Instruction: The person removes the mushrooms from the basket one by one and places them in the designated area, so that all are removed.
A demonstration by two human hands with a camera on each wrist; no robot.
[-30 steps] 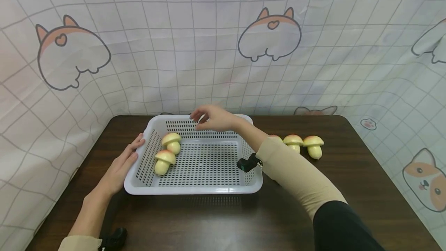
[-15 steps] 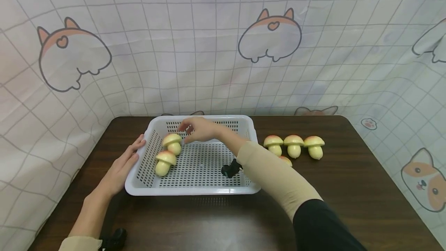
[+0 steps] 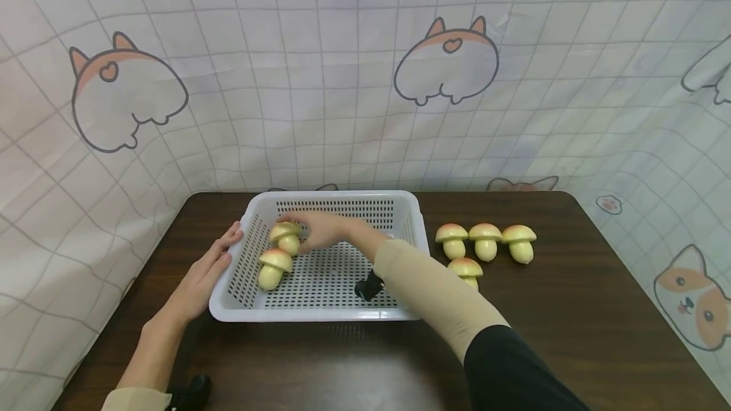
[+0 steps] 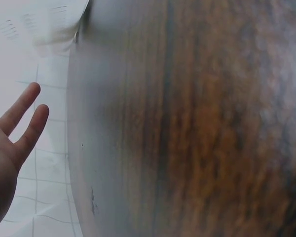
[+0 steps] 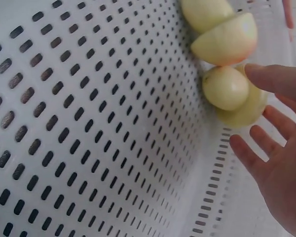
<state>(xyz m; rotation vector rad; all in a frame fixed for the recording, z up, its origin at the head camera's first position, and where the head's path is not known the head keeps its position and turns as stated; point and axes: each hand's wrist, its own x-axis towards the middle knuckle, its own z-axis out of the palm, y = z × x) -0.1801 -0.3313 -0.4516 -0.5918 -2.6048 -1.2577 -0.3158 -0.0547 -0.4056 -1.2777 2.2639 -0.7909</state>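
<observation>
A toy mushroom (image 3: 290, 245) with a yellow, red-tinged cap lies in the white perforated basket (image 3: 314, 316), near its left side. My right hand (image 3: 324, 230) reaches down around this mushroom. In the right wrist view the thumb (image 5: 269, 76) overlaps the cap of the mushroom (image 5: 227, 89) and the other fingers spread loosely beside it. A second mushroom (image 3: 274, 269) lies right in front of the first, close against it. My left hand (image 3: 200, 281) rests with extended fingers along the basket's outer left side; the left wrist view catches only part of the hand (image 4: 5, 143).
Several more mushrooms stand right of the basket: three in a row, among them one mushroom (image 3: 486, 243) in the middle, and another mushroom (image 3: 465, 268) in front, partly behind the right sleeve (image 3: 440, 290). The dark wooden table (image 3: 571, 309) meets a patterned curtain (image 3: 342, 81) at the back.
My right hand has moved left and down through the basket to the far mushroom. The mushrooms on the right have come out from behind the arm. My left hand has stayed at the basket.
</observation>
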